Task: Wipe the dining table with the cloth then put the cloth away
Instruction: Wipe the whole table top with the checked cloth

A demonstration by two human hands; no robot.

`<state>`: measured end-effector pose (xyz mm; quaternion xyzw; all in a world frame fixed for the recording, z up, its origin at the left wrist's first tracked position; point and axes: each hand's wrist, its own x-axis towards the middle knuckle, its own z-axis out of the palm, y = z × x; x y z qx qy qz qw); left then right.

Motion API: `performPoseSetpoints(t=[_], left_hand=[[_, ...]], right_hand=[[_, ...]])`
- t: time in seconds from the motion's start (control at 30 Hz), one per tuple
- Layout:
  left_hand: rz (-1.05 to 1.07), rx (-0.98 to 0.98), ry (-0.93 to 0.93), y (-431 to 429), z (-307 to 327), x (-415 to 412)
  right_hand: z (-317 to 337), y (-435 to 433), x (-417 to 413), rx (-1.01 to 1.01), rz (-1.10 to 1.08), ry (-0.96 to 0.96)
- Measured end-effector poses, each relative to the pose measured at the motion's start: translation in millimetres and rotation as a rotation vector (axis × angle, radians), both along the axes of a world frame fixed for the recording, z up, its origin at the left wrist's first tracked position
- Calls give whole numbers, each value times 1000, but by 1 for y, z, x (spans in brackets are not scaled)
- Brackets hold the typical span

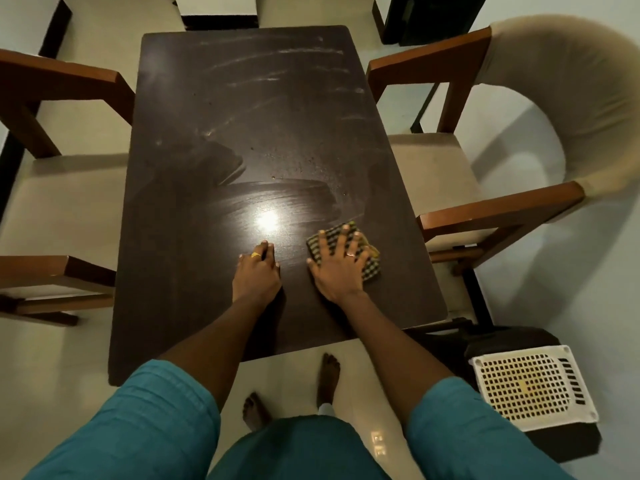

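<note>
The cloth (pixel 349 252) is a small folded pad in a dark and pale check, with a yellowish edge showing at its right side. It lies flat on the dining table (pixel 242 109), in the near right part of the top. The right hand (pixel 341 268) presses down on it with fingers spread wide and straight, a ring on one finger. The left hand (pixel 258 271) rests on the bare tabletop just beside it, fingers together and flat, holding nothing, also with a ring.

The tabletop is dark brown wood grain, with a bright light reflection near the hands, pale wipe streaks toward the far end and small specks in the middle. Wooden chairs with beige seats (pixel 429 174) stand at both long sides. A white perforated basket (pixel 530 386) sits on the pale tiled floor (pixel 374 393) at the right, near the person's bare feet
</note>
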<state>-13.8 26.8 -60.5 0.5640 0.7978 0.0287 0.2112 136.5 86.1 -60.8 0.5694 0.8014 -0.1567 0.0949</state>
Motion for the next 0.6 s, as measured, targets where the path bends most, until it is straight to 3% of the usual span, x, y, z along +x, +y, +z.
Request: performPoseSetpoints(t=[0.23,0.6], left_hand=[[54,-10,5,2,3,4],[150,-40,-60,0,-2,6]], right_hand=[[-4,-9,-1,64,210,-3],[-2,97,57,71,-91,-63]])
